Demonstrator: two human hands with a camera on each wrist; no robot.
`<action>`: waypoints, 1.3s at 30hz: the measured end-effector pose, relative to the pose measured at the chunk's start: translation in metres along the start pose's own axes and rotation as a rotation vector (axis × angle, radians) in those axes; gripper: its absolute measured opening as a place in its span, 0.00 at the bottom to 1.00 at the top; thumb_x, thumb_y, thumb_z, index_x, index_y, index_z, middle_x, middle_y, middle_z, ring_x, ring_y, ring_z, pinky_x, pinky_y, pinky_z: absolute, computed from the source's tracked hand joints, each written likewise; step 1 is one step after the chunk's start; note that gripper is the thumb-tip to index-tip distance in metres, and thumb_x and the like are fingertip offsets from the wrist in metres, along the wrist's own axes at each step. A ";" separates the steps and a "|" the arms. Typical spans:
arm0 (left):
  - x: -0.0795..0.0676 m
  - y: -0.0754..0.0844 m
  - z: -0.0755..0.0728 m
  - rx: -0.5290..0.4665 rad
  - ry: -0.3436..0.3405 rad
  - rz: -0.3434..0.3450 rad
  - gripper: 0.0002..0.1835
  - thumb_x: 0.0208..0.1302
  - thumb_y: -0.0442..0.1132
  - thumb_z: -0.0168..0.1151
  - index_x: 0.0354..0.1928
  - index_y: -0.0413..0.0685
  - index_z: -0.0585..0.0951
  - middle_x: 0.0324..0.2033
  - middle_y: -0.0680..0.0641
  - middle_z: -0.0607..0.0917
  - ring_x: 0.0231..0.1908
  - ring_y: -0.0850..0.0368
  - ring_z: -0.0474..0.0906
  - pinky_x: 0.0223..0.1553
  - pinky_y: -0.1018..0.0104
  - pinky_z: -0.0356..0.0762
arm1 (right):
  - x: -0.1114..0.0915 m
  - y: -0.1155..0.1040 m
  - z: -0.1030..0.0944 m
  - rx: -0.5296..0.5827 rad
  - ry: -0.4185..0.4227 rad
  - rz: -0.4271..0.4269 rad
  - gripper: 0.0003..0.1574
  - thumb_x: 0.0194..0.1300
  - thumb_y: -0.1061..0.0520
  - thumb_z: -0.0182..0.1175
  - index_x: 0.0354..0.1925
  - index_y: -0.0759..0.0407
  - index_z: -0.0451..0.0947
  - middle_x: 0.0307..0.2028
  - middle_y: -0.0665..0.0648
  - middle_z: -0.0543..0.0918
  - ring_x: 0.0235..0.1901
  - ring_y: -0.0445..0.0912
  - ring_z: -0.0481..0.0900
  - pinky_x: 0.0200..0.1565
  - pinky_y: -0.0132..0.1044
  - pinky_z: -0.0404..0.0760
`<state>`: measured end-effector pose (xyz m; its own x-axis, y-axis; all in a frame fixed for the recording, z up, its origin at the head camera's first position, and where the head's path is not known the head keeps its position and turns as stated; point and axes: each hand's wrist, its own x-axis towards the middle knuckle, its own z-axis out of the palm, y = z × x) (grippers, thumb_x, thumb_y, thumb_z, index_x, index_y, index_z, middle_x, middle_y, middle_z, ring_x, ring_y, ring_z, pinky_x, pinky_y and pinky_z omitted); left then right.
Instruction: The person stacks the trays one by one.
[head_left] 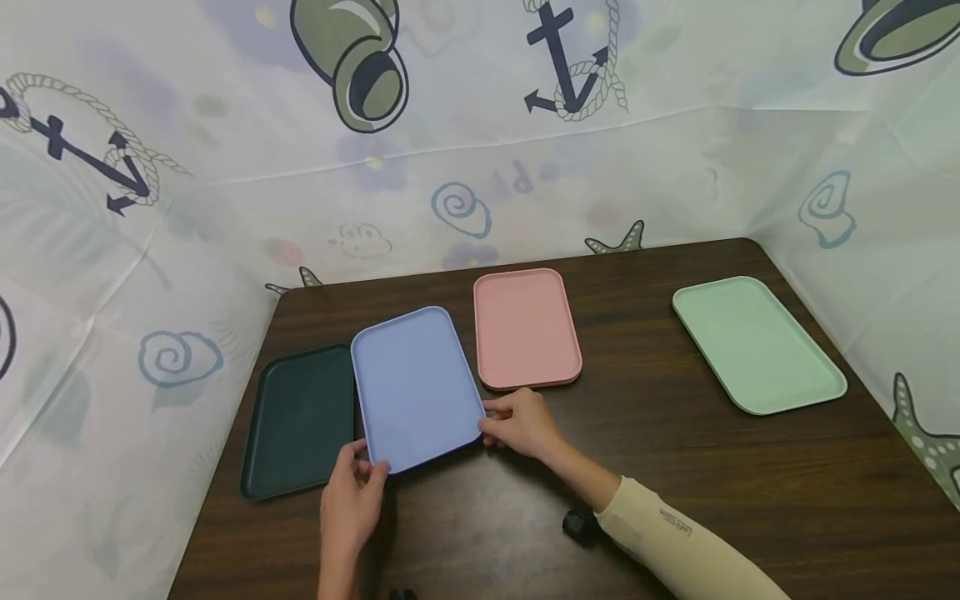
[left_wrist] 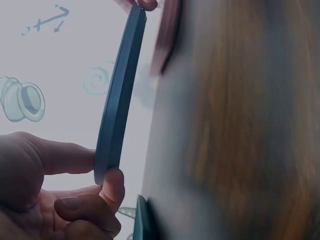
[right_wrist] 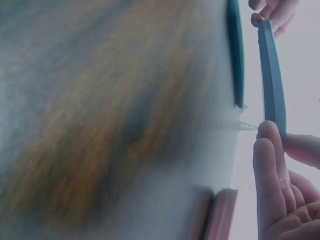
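Note:
Both hands hold a blue rectangular tray (head_left: pixel 417 387) by its two near corners. My left hand (head_left: pixel 352 500) pinches the near-left corner between thumb and fingers. At the near-right corner, my right hand (head_left: pixel 521 423) grips the edge the same way. In the left wrist view the blue tray (left_wrist: pixel 120 95) appears edge-on, raised off the table. A dark green tray (head_left: pixel 300 425) lies to its left, partly overlapped by the blue one in the head view. Pink trays (head_left: pixel 527 329), stacked, lie just beyond the right hand.
A light green tray (head_left: pixel 759 346) lies at the right side of the brown wooden table (head_left: pixel 637 450). A small black object (head_left: pixel 579 527) sits under the right forearm. Patterned cloth (head_left: pixel 480 142) hangs behind the table and along its sides.

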<state>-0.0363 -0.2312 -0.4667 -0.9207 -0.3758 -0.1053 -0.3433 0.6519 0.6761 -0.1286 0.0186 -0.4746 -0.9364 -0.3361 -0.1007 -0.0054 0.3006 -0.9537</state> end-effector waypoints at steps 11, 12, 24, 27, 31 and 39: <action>-0.009 0.027 0.010 -0.205 -0.037 0.095 0.21 0.67 0.36 0.63 0.60 0.45 0.72 0.32 0.46 0.79 0.19 0.60 0.66 0.21 0.67 0.65 | -0.029 -0.002 -0.033 0.111 0.073 0.008 0.21 0.58 0.67 0.66 0.50 0.72 0.81 0.26 0.59 0.87 0.24 0.55 0.86 0.26 0.38 0.83; -0.008 0.029 0.013 -0.215 -0.041 0.111 0.21 0.67 0.36 0.63 0.60 0.45 0.72 0.32 0.46 0.79 0.19 0.60 0.66 0.20 0.68 0.65 | -0.030 -0.001 -0.036 0.121 0.079 0.005 0.21 0.58 0.68 0.66 0.50 0.73 0.81 0.27 0.60 0.87 0.24 0.55 0.86 0.27 0.38 0.83; -0.001 0.046 0.050 -0.193 -0.187 0.270 0.21 0.67 0.39 0.64 0.58 0.44 0.71 0.30 0.51 0.77 0.18 0.61 0.68 0.19 0.67 0.66 | -0.061 0.022 -0.075 0.182 0.163 0.085 0.23 0.60 0.66 0.68 0.52 0.77 0.78 0.30 0.67 0.86 0.26 0.56 0.86 0.28 0.39 0.84; -0.001 0.051 0.059 -0.180 -0.204 0.294 0.21 0.67 0.40 0.63 0.58 0.44 0.71 0.30 0.52 0.77 0.19 0.62 0.68 0.21 0.67 0.66 | -0.067 0.026 -0.084 0.180 0.168 0.106 0.23 0.60 0.65 0.67 0.52 0.77 0.78 0.30 0.67 0.86 0.27 0.55 0.87 0.29 0.40 0.84; -0.002 0.057 0.069 -0.152 -0.219 0.309 0.20 0.67 0.41 0.63 0.57 0.44 0.71 0.30 0.54 0.77 0.20 0.62 0.68 0.23 0.67 0.66 | -0.074 0.029 -0.094 0.193 0.170 0.123 0.23 0.60 0.66 0.67 0.52 0.78 0.77 0.31 0.68 0.86 0.27 0.53 0.87 0.29 0.40 0.84; -0.002 0.066 0.082 -0.094 -0.236 0.333 0.20 0.66 0.42 0.64 0.55 0.44 0.72 0.28 0.57 0.76 0.21 0.63 0.68 0.26 0.66 0.66 | -0.081 0.035 -0.104 0.183 0.199 0.170 0.25 0.60 0.65 0.67 0.53 0.78 0.76 0.31 0.68 0.86 0.27 0.53 0.87 0.29 0.40 0.84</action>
<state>-0.0718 -0.1337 -0.4814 -0.9996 0.0134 -0.0266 -0.0117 0.6450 0.7641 -0.0893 0.1491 -0.4701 -0.9689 -0.1083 -0.2225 0.2031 0.1660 -0.9650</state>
